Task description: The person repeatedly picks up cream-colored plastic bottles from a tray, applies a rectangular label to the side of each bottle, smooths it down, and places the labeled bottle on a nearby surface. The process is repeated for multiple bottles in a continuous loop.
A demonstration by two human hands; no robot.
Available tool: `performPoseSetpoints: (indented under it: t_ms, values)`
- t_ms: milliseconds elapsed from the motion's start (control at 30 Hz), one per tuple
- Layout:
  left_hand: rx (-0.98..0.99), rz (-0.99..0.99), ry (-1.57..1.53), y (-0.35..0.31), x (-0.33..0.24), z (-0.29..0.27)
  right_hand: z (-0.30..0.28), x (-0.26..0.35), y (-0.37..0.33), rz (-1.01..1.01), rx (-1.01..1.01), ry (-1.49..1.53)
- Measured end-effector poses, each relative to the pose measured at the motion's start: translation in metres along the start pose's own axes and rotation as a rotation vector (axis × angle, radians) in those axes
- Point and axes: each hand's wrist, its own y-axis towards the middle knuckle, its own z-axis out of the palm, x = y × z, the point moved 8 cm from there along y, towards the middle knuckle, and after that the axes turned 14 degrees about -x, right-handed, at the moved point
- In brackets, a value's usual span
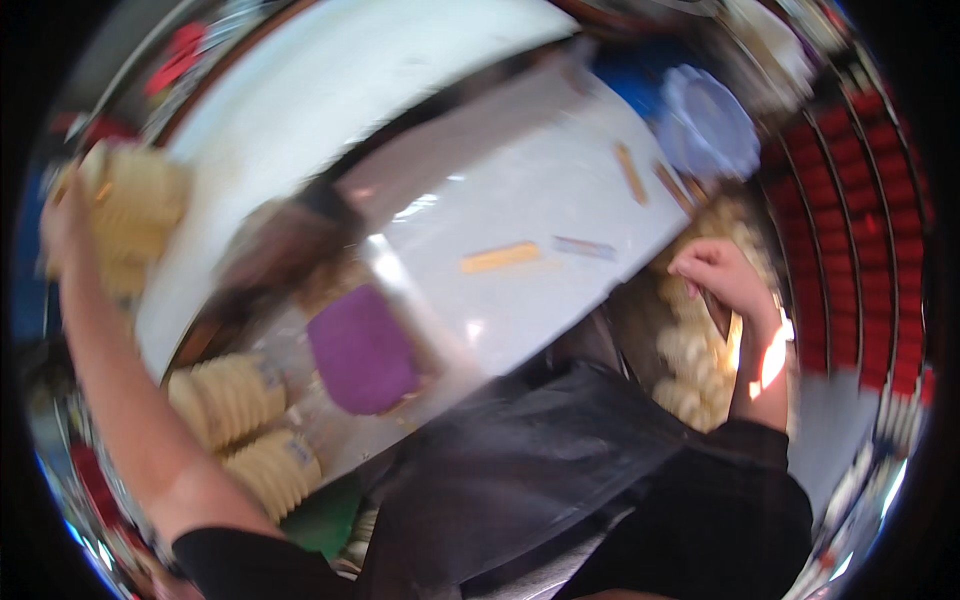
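At the far left, my left hand is against the outer side of a stack of cream, ridged-looking pieces. Blur smears its fingers, so I cannot tell how they lie on the stack. My right hand is held off the right edge of the white worktable, above a heap of pale pieces. Its fingers are curled in, and whatever they may hold is hidden. Between my arms, a purple flat pad with rounded edges lies on the near left part of the work surface.
Two more cream stacks stand beside my left forearm. A dark, blurred machine part rises left of centre. Yellowish strips lie on the table. A pale blue basin is at the back right, near red slatted racking.
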Motion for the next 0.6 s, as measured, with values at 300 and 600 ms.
performPoseSetpoints:
  t_ms: [300,600]
  values:
    - [0.052,0.156,0.128,0.043,0.015,0.071,-0.092,-0.317,-0.039,0.430,-0.364,-0.904]
    - [-0.232,0.020,-0.151,-0.012,-0.030,0.012,-0.095,-0.459,-0.053,0.775,-0.590,-0.702]
